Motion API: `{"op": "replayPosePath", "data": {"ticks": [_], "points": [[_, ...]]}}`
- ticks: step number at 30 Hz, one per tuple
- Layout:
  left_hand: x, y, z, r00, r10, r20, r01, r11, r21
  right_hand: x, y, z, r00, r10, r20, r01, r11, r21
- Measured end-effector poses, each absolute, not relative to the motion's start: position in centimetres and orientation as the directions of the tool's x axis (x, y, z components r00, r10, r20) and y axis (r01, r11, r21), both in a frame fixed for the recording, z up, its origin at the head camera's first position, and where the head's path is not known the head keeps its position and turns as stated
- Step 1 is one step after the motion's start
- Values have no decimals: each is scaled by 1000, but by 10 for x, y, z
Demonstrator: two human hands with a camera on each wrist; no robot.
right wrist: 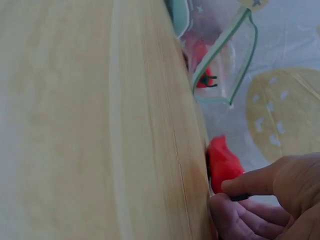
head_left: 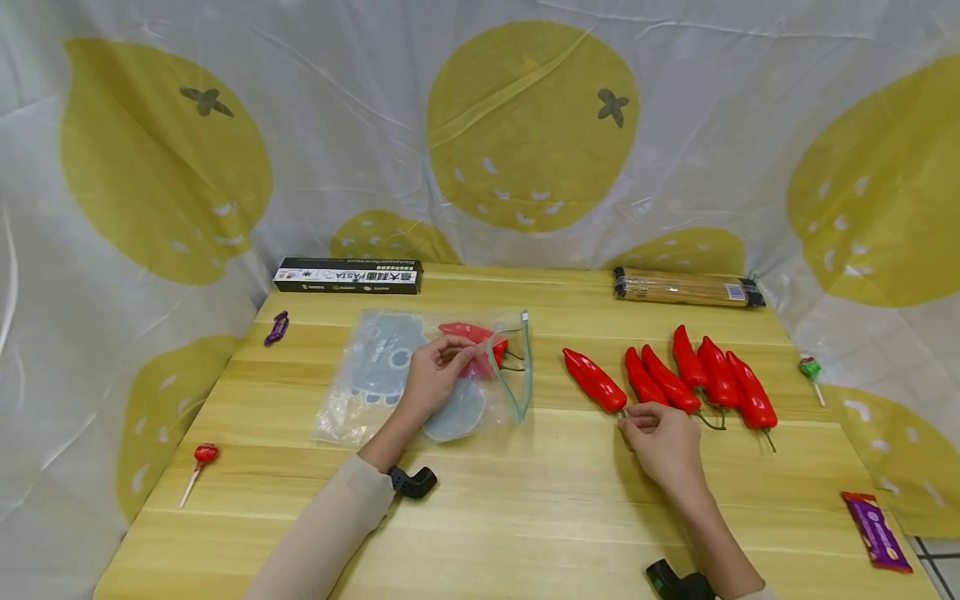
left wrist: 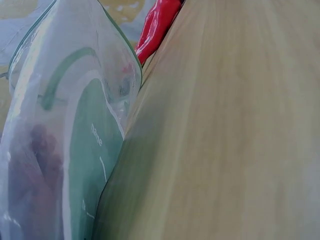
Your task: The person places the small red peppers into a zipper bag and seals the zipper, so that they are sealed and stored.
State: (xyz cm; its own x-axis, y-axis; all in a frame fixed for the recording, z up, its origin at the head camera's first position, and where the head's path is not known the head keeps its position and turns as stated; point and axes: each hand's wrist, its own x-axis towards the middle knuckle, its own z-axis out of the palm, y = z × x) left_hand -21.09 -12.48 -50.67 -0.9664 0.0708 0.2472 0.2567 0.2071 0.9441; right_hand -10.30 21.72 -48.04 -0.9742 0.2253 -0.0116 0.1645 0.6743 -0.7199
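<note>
head view, centre of the frame: our left hand [head_left: 437,377] pinches the upper film of a clear zip bag [head_left: 457,414], fingers closed on the plastic near the mouth, which gapes to the right. right of centre, our right hand [head_left: 666,439] grips a red pepper [head_left: 594,380] by its stem end, thumb and finger together. that pepper is between the bag and five loose peppers [head_left: 717,377]; whether it rests on the desk [head_left: 525,508] or is just off it, we cannot tell.

the step in hand looks to be picking up this pepper while holding the bag open. we would pinch low, close to the cap, so it does not swing, and keep the left fingers raised so the two sides of the mouth stay parted. a snag on the green zip edge [head_left: 527,367] seems the likeliest trouble.

the pepper looks glossy and bright red, plump near the stem, tapering to a point at its upper left. the peppers inside the bag [head_left: 462,332] show through the film, stems towards the mouth.
</note>
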Motion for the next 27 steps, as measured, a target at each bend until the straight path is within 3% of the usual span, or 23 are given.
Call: {"op": "replayPosePath", "data": {"ticks": [12, 20, 27], "points": [[-211, -123, -504, -974, 81, 212, 224, 203, 953, -104, 219, -476, -962, 272, -30, 165, 487, -858], [-195, -121, -476, -976, 88, 200, 215, 204, 955, -115, 210, -463, -995, 93, -38, 78, 477, -875], [-203, -123, -494, -963, 95, 254, 267, 185, 946, -131, 186, -454, -995, -85, -50, -5, 550, -835]]}}
